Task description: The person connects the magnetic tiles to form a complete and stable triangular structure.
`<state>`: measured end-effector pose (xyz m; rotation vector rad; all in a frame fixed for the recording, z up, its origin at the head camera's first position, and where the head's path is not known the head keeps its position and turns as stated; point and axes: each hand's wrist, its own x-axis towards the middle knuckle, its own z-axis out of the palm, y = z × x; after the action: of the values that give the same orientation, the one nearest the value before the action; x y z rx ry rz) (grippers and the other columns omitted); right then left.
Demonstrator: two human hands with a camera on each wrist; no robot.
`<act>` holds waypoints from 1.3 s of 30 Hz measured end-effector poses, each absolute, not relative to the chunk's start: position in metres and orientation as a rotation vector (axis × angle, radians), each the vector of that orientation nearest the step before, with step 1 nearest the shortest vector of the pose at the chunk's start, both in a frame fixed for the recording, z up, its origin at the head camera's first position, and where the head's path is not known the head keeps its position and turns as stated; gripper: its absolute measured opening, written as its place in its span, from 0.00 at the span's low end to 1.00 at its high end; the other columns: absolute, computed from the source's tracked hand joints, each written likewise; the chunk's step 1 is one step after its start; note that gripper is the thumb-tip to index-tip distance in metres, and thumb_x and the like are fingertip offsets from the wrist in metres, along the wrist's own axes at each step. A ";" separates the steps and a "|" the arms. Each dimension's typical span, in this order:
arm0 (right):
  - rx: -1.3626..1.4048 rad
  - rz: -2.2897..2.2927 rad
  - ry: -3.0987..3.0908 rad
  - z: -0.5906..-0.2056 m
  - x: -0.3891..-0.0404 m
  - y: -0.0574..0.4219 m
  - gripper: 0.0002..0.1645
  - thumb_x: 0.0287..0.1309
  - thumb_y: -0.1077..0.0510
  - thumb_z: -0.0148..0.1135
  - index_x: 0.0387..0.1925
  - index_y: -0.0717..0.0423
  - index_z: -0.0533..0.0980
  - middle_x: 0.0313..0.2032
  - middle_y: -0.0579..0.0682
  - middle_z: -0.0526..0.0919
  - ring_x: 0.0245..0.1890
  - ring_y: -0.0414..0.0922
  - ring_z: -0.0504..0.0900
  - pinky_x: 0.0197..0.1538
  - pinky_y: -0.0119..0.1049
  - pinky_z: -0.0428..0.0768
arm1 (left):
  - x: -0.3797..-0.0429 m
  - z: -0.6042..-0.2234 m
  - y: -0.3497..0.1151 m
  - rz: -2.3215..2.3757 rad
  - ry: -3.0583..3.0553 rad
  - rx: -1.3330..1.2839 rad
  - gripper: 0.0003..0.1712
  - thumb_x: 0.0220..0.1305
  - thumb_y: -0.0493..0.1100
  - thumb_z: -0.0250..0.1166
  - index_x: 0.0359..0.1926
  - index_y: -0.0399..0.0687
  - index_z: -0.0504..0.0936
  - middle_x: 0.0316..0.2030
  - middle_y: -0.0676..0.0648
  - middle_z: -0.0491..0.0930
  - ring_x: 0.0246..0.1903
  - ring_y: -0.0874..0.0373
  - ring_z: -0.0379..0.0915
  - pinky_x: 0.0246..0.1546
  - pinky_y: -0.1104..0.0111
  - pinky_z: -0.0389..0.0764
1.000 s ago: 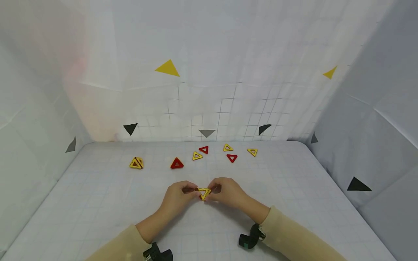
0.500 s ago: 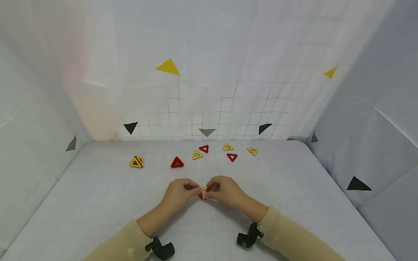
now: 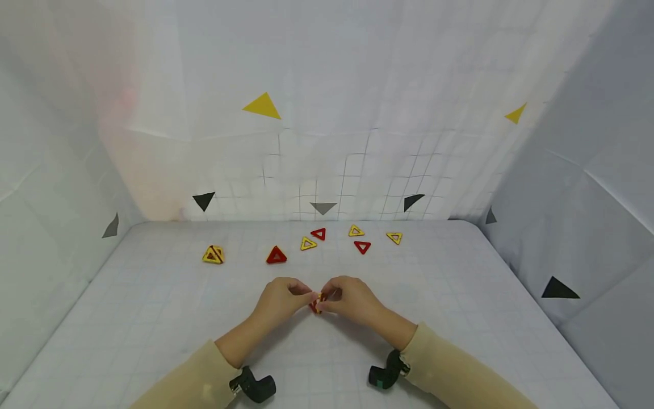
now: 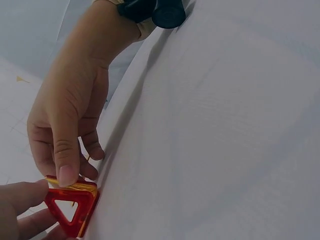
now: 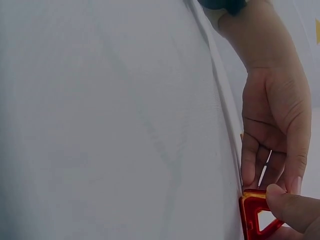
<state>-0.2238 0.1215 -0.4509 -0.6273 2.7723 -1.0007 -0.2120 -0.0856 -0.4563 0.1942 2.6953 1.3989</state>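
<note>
Between the two hands, in the middle of the head view, is a small block of red and yellow triangular magnetic tiles (image 3: pixel 314 308). My left hand (image 3: pixel 280 298) pinches its left side with thumb and fingers. My right hand (image 3: pixel 356 300) pinches the right side. In the left wrist view a red triangular tile (image 4: pixel 88 204) with an open centre faces the camera, and a yellow-edged tile (image 4: pixel 86 186) joins it along the top at an angle. The right wrist view shows another red face of the block (image 5: pixel 249 215). Fingers hide part of it.
Beyond the hands lie loose yellow tiles (image 3: pixel 308 243) and red tiles (image 3: pixel 363 247). A red pyramid (image 3: pixel 276 255) stands left of them, and a yellow and red pyramid (image 3: pixel 213 255) farther left. White cloth walls (image 3: pixel 327 147) close off the back and sides of the white table (image 3: pixel 153 318).
The yellow triangle that faced the camera one second ago has turned, and red now shows more. The hands have drawn slightly closer together. The tiles on the table have stayed put.
</note>
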 end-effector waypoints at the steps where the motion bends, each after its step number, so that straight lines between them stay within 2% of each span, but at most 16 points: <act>1: -0.631 -1.001 2.774 -0.451 -0.224 0.121 0.12 0.52 0.46 0.77 0.36 0.44 0.84 0.31 0.35 0.81 0.31 0.36 0.76 0.35 0.33 0.76 | -0.212 -0.456 -0.086 1.399 2.692 0.190 0.11 0.58 0.55 0.75 0.32 0.55 0.89 0.29 0.58 0.85 0.34 0.61 0.78 0.34 0.64 0.78; 7: -0.628 -1.014 2.774 -0.451 -0.223 0.119 0.11 0.52 0.46 0.77 0.35 0.42 0.84 0.31 0.33 0.81 0.31 0.36 0.76 0.36 0.33 0.75 | -0.213 -0.456 -0.086 1.401 2.686 0.202 0.10 0.58 0.54 0.74 0.32 0.55 0.89 0.29 0.58 0.85 0.35 0.61 0.79 0.36 0.63 0.79; 23: -0.625 -0.977 2.768 -0.449 -0.224 0.121 0.14 0.51 0.48 0.78 0.39 0.45 0.84 0.34 0.39 0.83 0.35 0.39 0.78 0.40 0.35 0.77 | -0.213 -0.453 -0.086 1.395 2.692 0.210 0.11 0.59 0.53 0.74 0.33 0.52 0.88 0.30 0.56 0.85 0.36 0.61 0.79 0.38 0.63 0.79; 32: -0.675 -0.985 2.737 -0.450 -0.226 0.124 0.12 0.54 0.59 0.75 0.41 0.49 0.84 0.35 0.39 0.84 0.39 0.41 0.79 0.46 0.38 0.79 | -0.214 -0.457 -0.086 1.442 2.639 0.210 0.12 0.60 0.52 0.73 0.38 0.50 0.86 0.33 0.55 0.84 0.37 0.60 0.78 0.42 0.62 0.80; 39: -0.683 -0.935 2.741 -0.450 -0.228 0.126 0.11 0.54 0.63 0.74 0.40 0.48 0.84 0.37 0.39 0.84 0.39 0.42 0.79 0.46 0.39 0.79 | -0.214 -0.463 -0.085 1.455 2.612 0.266 0.15 0.58 0.48 0.76 0.42 0.48 0.85 0.36 0.53 0.84 0.40 0.58 0.79 0.45 0.61 0.81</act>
<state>-0.2282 0.1257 -0.4497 -0.6835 2.7414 -0.9347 -0.2138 -0.0848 -0.4630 0.2659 2.6118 1.4550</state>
